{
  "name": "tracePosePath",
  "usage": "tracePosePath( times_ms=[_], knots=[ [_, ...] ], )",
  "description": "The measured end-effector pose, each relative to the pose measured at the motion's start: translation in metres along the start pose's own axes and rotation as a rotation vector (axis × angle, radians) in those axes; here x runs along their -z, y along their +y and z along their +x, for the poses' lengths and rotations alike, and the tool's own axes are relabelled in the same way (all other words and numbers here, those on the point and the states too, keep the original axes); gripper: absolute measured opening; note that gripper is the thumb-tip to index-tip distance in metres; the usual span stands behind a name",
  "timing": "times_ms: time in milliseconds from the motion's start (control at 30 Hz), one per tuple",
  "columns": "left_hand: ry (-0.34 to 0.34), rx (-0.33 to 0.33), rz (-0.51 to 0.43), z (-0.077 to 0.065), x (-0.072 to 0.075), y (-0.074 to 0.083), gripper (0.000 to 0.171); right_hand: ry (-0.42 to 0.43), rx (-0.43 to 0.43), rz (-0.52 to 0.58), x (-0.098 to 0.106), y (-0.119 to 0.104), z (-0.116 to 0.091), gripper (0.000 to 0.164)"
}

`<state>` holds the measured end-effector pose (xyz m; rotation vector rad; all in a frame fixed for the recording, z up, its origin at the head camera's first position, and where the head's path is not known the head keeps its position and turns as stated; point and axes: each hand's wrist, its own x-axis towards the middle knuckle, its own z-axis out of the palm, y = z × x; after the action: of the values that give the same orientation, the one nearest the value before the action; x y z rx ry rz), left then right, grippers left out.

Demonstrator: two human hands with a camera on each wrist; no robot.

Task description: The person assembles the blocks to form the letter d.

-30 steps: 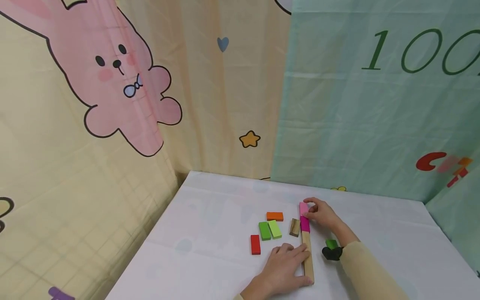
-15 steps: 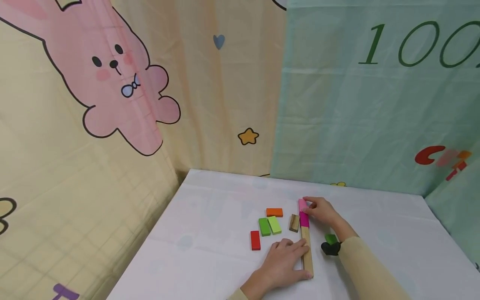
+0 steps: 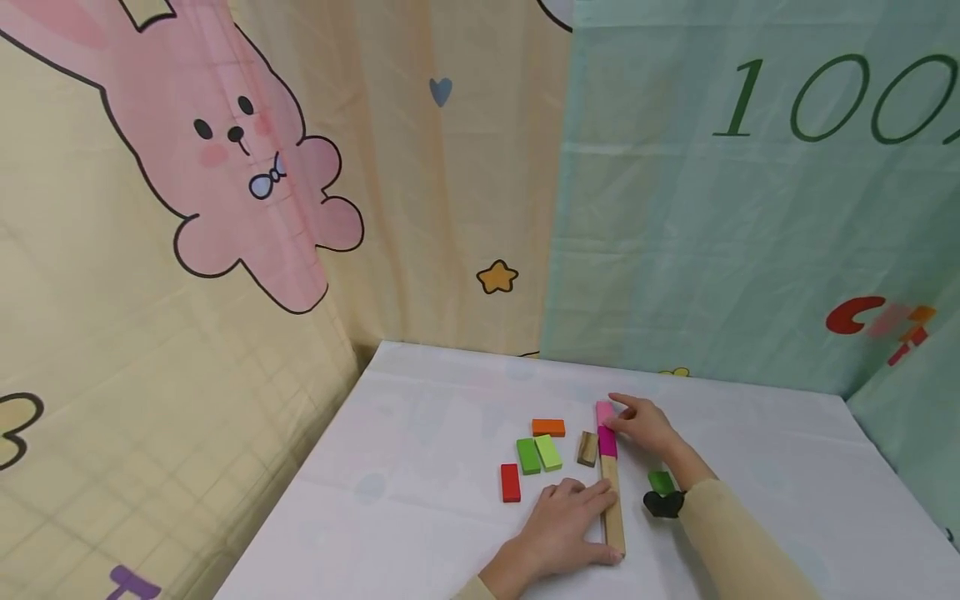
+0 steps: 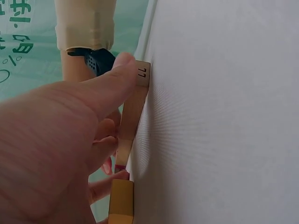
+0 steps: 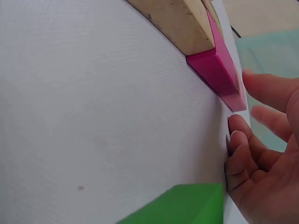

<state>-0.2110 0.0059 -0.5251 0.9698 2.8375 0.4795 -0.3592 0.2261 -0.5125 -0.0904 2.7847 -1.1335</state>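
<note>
A straight row of blocks runs away from me on the white table. Plain wooden blocks [image 3: 613, 525] form its near part, then a magenta block [image 3: 607, 442] and a pink block [image 3: 604, 412] at the far end. My left hand [image 3: 562, 529] lies over the near part, its thumb at the near end and fingertips resting on top. In the left wrist view, the thumb touches a wooden block [image 4: 143, 74] marked 77. My right hand [image 3: 645, 425] is beside the pink and magenta blocks. In the right wrist view its thumb and fingers are spread, gripping nothing.
Left of the row lie a striped brown block [image 3: 588, 448], an orange block [image 3: 548, 427], a green block [image 3: 528, 457], a lime block [image 3: 548, 452] and a red block [image 3: 510, 483]. Another green block [image 3: 661, 482] sits by the right wrist. Printed curtains [image 3: 450, 208] hang behind the table [image 3: 390, 517].
My right index finger has lifted slightly from the pink block's far end. The left hand keeps its place, and the row looks unmoved apart from small head-view shifts.
</note>
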Motion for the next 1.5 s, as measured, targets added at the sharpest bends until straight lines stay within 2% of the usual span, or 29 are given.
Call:
tracePosePath(
  times_ms=[267, 600, 700, 867, 967, 1100, 1267, 1400, 1500],
  knots=[
    [0.012, 0.001, -0.113, 0.002, 0.001, -0.004, 0.080, 0.032, 0.024, 0.012, 0.007, 0.000, -0.013, 0.062],
    [0.062, 0.041, -0.279, 0.004, 0.007, -0.006, 0.075, 0.065, 0.090, 0.004, 0.008, -0.008, -0.039, 0.055],
    [0.099, 0.046, -0.310, 0.003, 0.009, -0.006, 0.072, 0.077, 0.103, -0.021, 0.006, -0.010, -0.047, 0.054],
    [0.215, 0.055, -0.336, 0.000, 0.012, -0.006, 0.066, 0.097, 0.149, -0.088, 0.002, -0.013, -0.061, 0.057],
    [0.262, 0.080, -0.359, -0.001, 0.015, -0.008, 0.064, 0.111, 0.183, -0.120, -0.002, -0.013, -0.069, 0.056],
    [0.293, 0.110, -0.381, -0.001, 0.018, -0.011, 0.063, 0.114, 0.212, -0.175, -0.008, -0.013, -0.076, 0.057],
    [0.326, 0.118, -0.381, -0.003, 0.023, -0.016, 0.060, 0.105, 0.226, -0.236, -0.013, -0.013, -0.088, 0.059],
    [0.332, 0.144, -0.379, -0.005, 0.037, -0.021, 0.060, 0.116, 0.284, -0.311, -0.015, -0.013, -0.103, 0.057],
    [0.352, 0.154, -0.342, -0.004, 0.051, -0.028, 0.060, 0.132, 0.337, -0.367, -0.017, -0.012, -0.116, 0.057]
  ],
)
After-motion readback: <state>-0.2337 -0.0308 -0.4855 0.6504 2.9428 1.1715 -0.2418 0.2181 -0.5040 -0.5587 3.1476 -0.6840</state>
